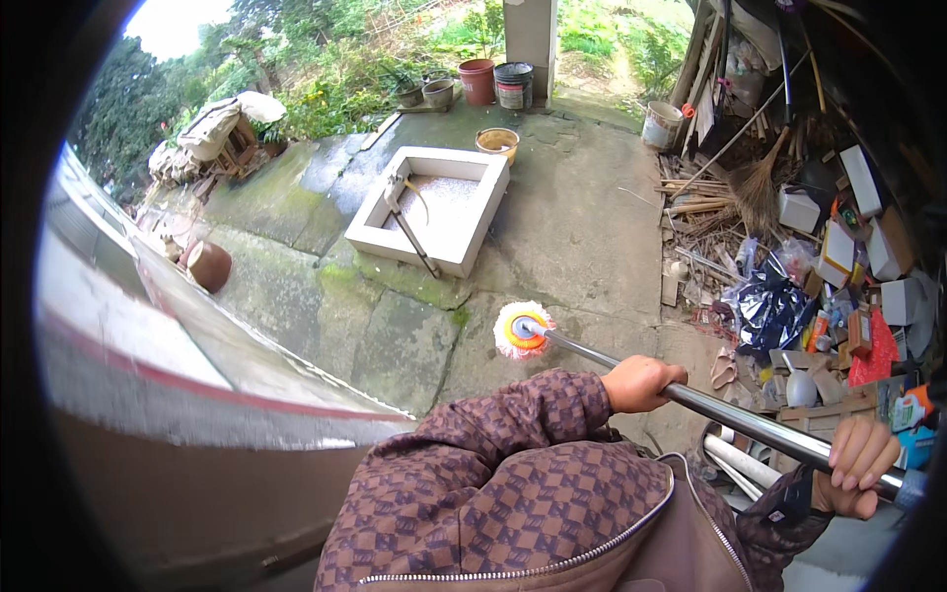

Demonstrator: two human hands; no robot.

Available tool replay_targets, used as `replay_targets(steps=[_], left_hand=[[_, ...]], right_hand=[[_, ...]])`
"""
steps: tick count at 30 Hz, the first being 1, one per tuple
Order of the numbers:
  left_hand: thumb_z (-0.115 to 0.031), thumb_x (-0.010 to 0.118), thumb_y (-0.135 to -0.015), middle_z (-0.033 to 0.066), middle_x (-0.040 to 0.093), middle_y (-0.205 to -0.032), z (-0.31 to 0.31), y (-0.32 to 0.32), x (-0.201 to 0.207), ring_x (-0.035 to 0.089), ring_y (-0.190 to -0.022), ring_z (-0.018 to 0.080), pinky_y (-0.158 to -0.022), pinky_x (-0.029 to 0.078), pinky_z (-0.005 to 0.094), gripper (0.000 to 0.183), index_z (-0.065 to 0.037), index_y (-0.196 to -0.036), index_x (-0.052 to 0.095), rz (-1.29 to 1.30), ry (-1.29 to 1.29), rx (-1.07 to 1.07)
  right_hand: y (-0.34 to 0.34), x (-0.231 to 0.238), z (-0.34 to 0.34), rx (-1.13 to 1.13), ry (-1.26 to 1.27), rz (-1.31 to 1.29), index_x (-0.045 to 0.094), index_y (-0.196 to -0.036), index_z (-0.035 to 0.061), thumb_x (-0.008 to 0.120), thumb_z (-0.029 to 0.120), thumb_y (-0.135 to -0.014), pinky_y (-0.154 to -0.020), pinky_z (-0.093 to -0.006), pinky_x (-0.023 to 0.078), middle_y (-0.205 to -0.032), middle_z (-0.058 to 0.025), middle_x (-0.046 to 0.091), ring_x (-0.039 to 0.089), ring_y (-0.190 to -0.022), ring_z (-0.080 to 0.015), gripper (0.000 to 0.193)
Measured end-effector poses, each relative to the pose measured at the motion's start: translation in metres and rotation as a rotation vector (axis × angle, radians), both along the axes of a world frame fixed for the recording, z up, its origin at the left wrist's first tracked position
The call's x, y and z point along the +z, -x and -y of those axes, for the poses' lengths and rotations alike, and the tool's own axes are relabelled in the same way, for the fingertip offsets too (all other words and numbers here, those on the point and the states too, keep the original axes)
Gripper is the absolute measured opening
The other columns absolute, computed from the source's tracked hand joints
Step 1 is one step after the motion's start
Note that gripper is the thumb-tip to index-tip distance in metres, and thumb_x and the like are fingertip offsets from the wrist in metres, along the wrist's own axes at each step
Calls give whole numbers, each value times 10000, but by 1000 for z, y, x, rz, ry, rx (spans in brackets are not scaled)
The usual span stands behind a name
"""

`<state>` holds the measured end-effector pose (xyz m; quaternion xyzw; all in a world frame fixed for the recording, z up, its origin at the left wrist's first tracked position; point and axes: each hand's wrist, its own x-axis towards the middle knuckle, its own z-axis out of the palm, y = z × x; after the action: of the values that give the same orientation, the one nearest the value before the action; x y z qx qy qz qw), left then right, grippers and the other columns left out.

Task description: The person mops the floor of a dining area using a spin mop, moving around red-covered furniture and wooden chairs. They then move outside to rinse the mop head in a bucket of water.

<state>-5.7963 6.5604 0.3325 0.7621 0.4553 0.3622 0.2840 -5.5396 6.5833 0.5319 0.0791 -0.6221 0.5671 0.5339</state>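
Observation:
A spin mop with a shiny metal pole slants across in front of me. Its round head, with an orange and yellow disc and a white-pink fringe, is down at the concrete floor. My left hand is wrapped round the middle of the pole, the sleeve reaching across my body. Farther up, close to the right edge of the view, my right hand has its fingers curled over the upper pole beside a blue grip. Beyond the mop head stands a white square basin with a tap on a pipe.
Clutter lines the right side: a black plastic bag, white boxes, sticks and a twig broom. Several buckets, one red, stand at the far edge. A tan bucket is behind the basin. A low wall runs along the left.

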Motion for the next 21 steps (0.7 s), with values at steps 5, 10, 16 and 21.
replay_targets(steps=[5,10,16,21], left_hand=[[-155,624,-742,144,605,-697,-90,38,6,595,-683,377,-598,460,478,185,-126,-918,576,-17,48,-45],[-149,624,-729,134,599,-679,-193,82,7,598,-667,364,-586,460,481,192,-130,-915,577,-80,-34,-11],[-127,627,-723,116,596,-711,-342,155,-13,595,-701,347,-614,461,466,199,-125,-915,574,-145,-131,106],[-108,649,-692,92,600,-741,-474,235,-17,596,-719,334,-636,462,443,209,-117,-892,587,-207,-191,265]], right_hand=[[-4,4,-98,59,-138,177,539,-708,152,822,305,-711,-653,-225,446,-663,34,609,599,-602,-68,321],[7,-17,-199,-10,-157,159,573,-750,151,821,300,-712,-719,-218,452,-723,41,651,631,-639,-65,291],[2,-34,-404,562,-359,252,649,-924,90,770,170,-769,-872,-236,460,-883,-11,703,675,-841,-90,213],[16,-15,-587,777,-529,406,644,-1078,115,680,58,-833,-947,-219,399,-1016,22,689,629,-952,-9,254]])
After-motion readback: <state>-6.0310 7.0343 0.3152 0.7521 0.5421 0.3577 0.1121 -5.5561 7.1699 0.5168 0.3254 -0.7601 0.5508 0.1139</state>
